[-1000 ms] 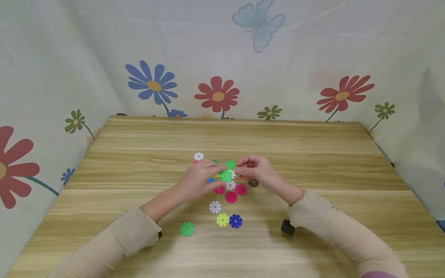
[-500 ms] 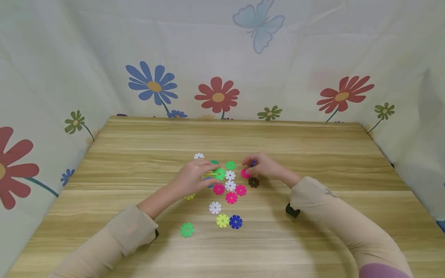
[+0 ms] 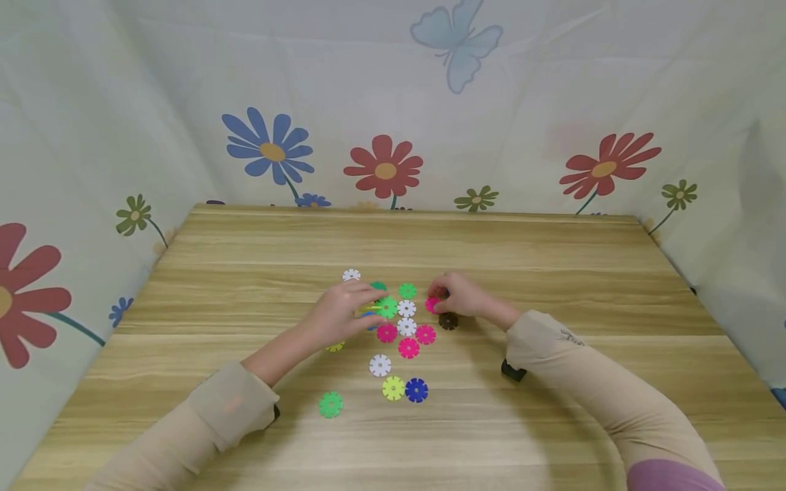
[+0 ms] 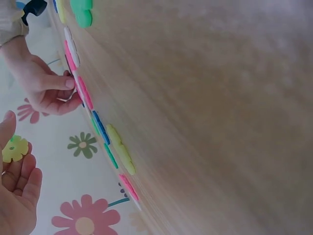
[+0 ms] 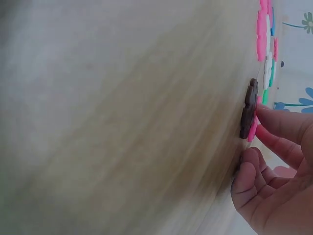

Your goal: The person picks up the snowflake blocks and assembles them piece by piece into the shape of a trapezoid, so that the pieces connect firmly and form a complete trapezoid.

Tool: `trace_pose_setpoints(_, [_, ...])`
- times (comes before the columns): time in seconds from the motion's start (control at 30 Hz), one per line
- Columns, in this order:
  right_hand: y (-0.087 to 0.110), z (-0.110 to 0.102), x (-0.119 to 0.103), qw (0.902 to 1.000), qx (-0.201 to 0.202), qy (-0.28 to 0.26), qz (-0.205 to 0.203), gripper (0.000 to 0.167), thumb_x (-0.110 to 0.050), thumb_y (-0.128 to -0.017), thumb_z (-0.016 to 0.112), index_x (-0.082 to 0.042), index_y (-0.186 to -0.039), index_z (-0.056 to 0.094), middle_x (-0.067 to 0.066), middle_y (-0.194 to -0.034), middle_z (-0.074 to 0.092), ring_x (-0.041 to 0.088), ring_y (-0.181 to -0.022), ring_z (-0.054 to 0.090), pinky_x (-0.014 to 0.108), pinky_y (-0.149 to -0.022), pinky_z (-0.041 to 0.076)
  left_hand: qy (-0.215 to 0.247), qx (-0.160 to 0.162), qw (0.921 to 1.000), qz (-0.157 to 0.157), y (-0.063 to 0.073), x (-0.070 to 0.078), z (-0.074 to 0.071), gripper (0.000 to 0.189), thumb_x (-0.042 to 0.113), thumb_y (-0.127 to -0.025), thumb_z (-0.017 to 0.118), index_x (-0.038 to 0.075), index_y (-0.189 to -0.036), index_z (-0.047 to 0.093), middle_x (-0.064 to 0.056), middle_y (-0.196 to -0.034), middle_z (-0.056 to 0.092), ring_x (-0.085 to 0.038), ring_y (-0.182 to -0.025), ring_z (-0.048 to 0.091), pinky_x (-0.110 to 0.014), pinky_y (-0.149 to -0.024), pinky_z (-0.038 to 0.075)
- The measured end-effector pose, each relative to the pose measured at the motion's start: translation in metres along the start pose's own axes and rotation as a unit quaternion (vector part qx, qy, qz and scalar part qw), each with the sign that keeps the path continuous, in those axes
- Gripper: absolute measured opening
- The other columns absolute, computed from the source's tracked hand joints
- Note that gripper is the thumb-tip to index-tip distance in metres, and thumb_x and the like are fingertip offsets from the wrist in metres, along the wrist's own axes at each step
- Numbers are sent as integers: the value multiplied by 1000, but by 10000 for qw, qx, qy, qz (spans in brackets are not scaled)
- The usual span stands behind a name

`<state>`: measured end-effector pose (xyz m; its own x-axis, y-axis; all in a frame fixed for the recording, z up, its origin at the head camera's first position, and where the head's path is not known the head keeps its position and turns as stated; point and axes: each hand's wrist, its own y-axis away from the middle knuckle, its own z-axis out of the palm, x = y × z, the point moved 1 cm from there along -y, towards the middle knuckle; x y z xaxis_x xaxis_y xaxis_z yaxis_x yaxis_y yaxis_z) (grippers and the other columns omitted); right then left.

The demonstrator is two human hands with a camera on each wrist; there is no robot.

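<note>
My left hand (image 3: 340,315) holds a green interlocking disc (image 3: 387,307) joined to a yellow disc (image 4: 15,149), between thumb and fingers just above the table. On the right, my right hand (image 3: 462,295) pinches a pink disc (image 3: 432,305) low at the tabletop, its other fingers curled. A brown disc (image 3: 448,321) lies flat right beside that thumb, and hides part of the pink one in the right wrist view. Between the hands lie two white discs (image 3: 406,309) and a green disc (image 3: 407,291). The left fingers partly cover a blue disc (image 3: 371,321).
Several pink discs, one at the front (image 3: 409,348), lie below the hands. Nearer the person are a white disc (image 3: 380,365), a yellow disc (image 3: 393,388), a dark blue disc (image 3: 416,390) and a green disc (image 3: 331,405). A flowered cloth (image 3: 522,102) surrounds the wooden table (image 3: 552,259).
My left hand has drawn back slightly leftward with the green and yellow discs, uncovering the white discs. The right hand has shifted a little right and come down at the pink disc.
</note>
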<state>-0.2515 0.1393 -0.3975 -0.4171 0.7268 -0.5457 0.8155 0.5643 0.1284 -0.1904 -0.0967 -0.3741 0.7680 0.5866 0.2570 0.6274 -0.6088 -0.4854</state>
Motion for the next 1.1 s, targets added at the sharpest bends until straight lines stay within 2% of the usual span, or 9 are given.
trace_pose_setpoints(0.17, [-1,0,0,9999,-29,97,31,20,-7,-74,68,-1,-93,62,10,-87,61,20,-83,54,32,-75,45,-13,-26,10000,2,0,0,-1,40,29,-70,73,6,-102,66,-7,-96,67,-21,-95,61,-32,-84,48])
trace_pose_setpoints(0.3, [-2,1,1,9998,-80,149,-91,20,-7,-75,67,-1,-93,61,10,-86,61,19,-81,55,31,-74,46,-6,-55,10000,-1,0,0,-2,40,29,-70,73,7,-102,65,-7,-97,67,-22,-95,61,-31,-85,48])
trace_pose_setpoints(0.63, [0,2,1,9992,-404,22,-23,31,-12,-74,69,0,-100,58,10,-93,56,21,-88,52,33,-80,45,-75,-113,9999,-91,0,1,-3,40,29,-70,73,7,-102,65,-7,-97,67,-21,-94,62,-31,-84,48])
trace_pose_setpoints(0.9, [2,5,1,9990,-451,-58,-15,27,-12,-73,71,-3,-93,55,6,-86,55,17,-80,49,26,-71,43,-125,-237,9995,-180,1,1,-3,41,32,-72,71,8,-104,65,-6,-98,67,-19,-93,62,-31,-84,48])
trace_pose_setpoints(1.1, [4,6,1,9990,-291,-329,55,25,-7,-73,69,-4,-89,51,5,-78,53,15,-71,48,23,-62,42,-198,-262,9992,-219,1,2,-3,40,33,-72,71,8,-103,65,-5,-97,67,-18,-92,62,-30,-83,49])
